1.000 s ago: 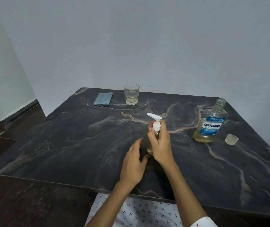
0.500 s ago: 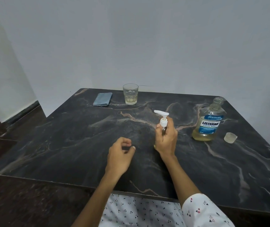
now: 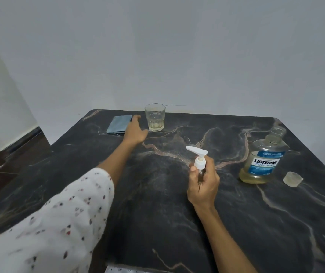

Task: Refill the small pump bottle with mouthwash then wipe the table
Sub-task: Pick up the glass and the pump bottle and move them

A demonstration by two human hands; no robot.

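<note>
The left hand [image 3: 136, 131] has reached out, fingers spread, to the blue cloth [image 3: 118, 124]; its wrist could tip the glass [image 3: 155, 117] just beside; the right hand [image 3: 204, 184] grips the pump bottle [image 3: 199, 164]

"LISTERINE COOL MINT" on mouthwash bottle [image 3: 263, 164] label

A plain room in a home, by the look of it: bare pale walls [image 3: 177, 56], a dark skirting strip [image 3: 29, 133] low at the far left, and a dark marble-patterned table [image 3: 157, 213] pushed into the corner. Household things sit on it: a drinking glass [image 3: 155, 117] and a folded blue cloth [image 3: 118, 124] at the far edge, an open Listerine mouthwash bottle [image 3: 264, 160] with its cap [image 3: 293, 179] off at the right. The seated person wears a soft white printed sleeve [image 3: 59, 223], like house clothes.
</note>
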